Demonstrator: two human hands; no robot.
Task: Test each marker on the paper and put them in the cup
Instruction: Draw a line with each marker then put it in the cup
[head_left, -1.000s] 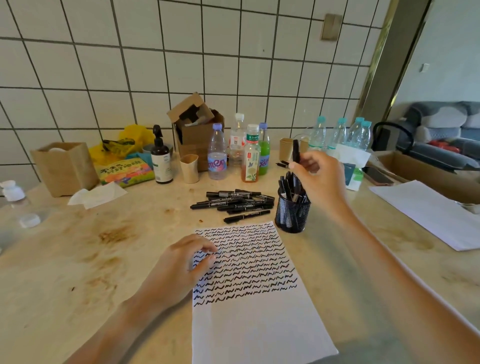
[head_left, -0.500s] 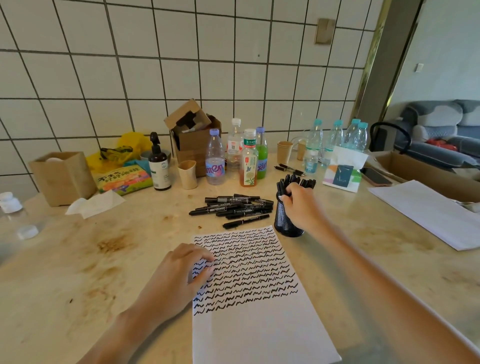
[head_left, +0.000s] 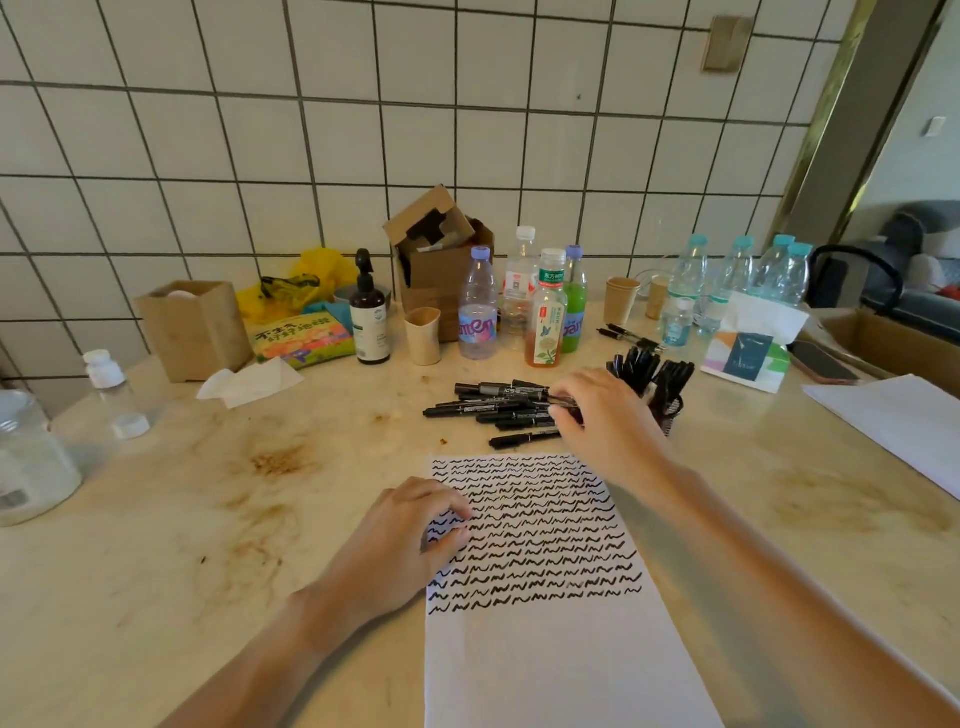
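One sheet of paper (head_left: 545, 597) lay on the desk (head_left: 208, 545) in front of the person, its long axis running from 6 to 12 o'clock, and its upper half was covered with rows of black wavy lines. At 12 o'clock from the paper there was a pile of black markers (head_left: 493, 408); about eight could be counted, though some overlapped and the number was not sure. They all lay flat with the long axis from 9 to 3 o'clock. One marker (head_left: 522, 440) lay alone, nearest to the paper, pointing the same way. At 3 o'clock from the pile stood one black mesh cup (head_left: 670, 408), and several markers stood upright in it, too close together to count.

The right hand (head_left: 602, 415) was on the right end of the pile, fingers curved down and touching the markers; whether it already gripped one I cannot tell. The left hand (head_left: 410, 540) rested flat on the left edge of the paper, fingers loosely bent, holding nothing
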